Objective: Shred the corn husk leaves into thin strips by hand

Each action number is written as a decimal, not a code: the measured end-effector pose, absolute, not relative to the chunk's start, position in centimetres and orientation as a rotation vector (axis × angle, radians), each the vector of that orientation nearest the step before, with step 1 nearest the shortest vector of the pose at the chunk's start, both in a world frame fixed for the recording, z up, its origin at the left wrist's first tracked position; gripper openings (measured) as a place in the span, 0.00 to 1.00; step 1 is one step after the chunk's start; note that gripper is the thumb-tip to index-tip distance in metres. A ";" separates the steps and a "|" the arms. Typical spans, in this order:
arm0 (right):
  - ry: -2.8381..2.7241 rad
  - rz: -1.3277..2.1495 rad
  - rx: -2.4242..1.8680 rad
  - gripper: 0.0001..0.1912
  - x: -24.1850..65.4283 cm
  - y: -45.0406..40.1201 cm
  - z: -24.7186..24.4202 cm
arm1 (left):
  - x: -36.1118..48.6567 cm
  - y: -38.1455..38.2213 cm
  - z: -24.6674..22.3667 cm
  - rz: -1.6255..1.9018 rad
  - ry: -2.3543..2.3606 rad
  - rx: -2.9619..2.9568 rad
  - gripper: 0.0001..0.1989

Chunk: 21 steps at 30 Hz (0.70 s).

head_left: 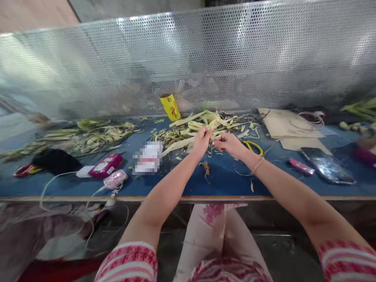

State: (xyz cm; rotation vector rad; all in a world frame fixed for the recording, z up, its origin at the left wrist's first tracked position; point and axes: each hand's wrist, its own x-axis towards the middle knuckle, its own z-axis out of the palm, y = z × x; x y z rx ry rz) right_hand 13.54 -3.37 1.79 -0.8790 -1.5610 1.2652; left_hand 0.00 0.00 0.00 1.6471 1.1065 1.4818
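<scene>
Just beyond left hand [202, 140], right hand [230, 145]: plant pile [190, 127] | hands: left closed on pale leaf [215, 122], right's grip unclear

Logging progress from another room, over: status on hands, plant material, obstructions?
Left hand pinching pale plant strips. Right hand close beside, fingers curled, grip unclear. Yellow handles near right wrist, not blocking.
</scene>
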 end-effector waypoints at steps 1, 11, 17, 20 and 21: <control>-1.571 1.260 -0.888 0.15 13.6 -3.3 1.8 | 0.0 0.1 -0.1 1.477 1.109 1.647 0.13; -1.571 1.346 -0.908 0.16 14.0 -3.4 1.5 | -0.1 -0.4 0.4 1.465 1.057 1.664 0.14; -1.543 1.291 -0.902 0.17 13.6 -3.6 0.2 | -0.1 -1.6 0.9 1.461 1.115 1.853 0.15; -1.479 1.198 -0.956 0.19 13.4 -3.2 -0.4 | 0.6 -2.0 0.5 1.488 1.170 1.890 0.14; -1.492 1.130 -0.987 0.19 13.4 -3.1 -0.5 | 0.9 -2.1 0.3 1.489 1.178 1.889 0.13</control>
